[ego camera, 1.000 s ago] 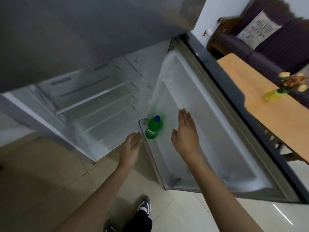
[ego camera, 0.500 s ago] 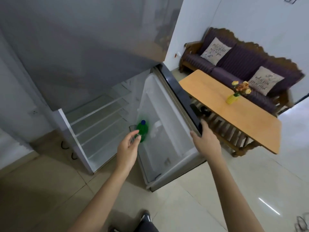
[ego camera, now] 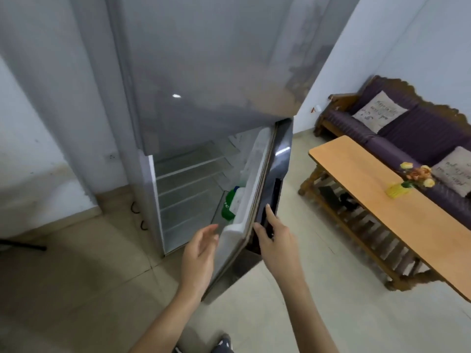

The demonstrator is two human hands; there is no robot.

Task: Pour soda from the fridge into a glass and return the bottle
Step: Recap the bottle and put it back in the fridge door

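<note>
A green soda bottle (ego camera: 227,205) with a blue cap stands in the lower shelf of the fridge door (ego camera: 274,184), half hidden behind the door's white inner lining. The door stands partly ajar. My right hand (ego camera: 274,240) lies flat against the door's dark outer face, fingers by its recessed handle. My left hand (ego camera: 200,250) hovers open just left of the door's bottom corner, holding nothing. The grey fridge (ego camera: 204,72) shows bare wire shelves inside. No glass is visible.
A long wooden table (ego camera: 382,200) with a small yellow vase of flowers (ego camera: 410,180) stands to the right. Behind it is a purple sofa (ego camera: 407,128) with cushions. Pale tiled floor lies below, and my shoe (ego camera: 224,345) shows at the bottom edge.
The door has swung from wide open to partly ajar. My right hand went from inside the door to its outer face. My left hand has drawn back from the bottle. My view rose.
</note>
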